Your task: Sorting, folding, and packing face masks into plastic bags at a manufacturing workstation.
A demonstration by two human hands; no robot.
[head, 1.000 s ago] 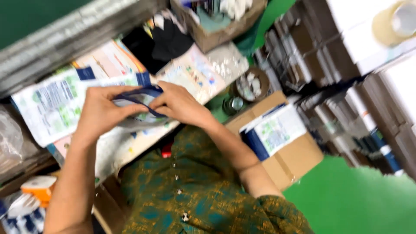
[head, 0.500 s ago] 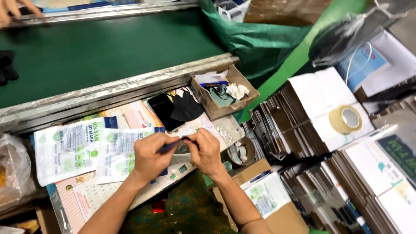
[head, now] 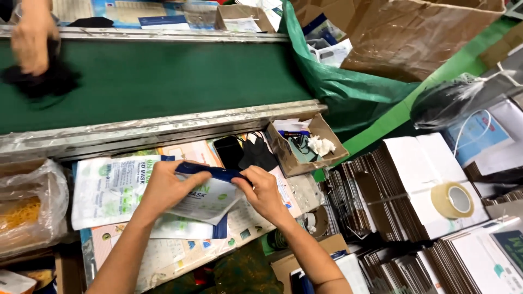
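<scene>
Head view: left hand (head: pixel 166 188) and right hand (head: pixel 262 191), fingers closed, pinch the flat white-and-blue pouch (head: pixel 210 191) between them.

Glossy, seemingly plastic pouch (head: pixel 204 196); matt green belt (head: pixel 163 76); brown cardboard box (head: pixel 305 149)

the cluttered workbench (head: pixel 305 188) carries flat mask pouches (head: pixel 106 188), a small cardboard box (head: pixel 321 158) and black masks (head: pixel 256 155).

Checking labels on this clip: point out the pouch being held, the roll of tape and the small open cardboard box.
pouch (head: pixel 204 197), head view, white front face
roll of tape (head: pixel 452 200), head view, near rim
small cardboard box (head: pixel 333 142), head view, right wall
</scene>
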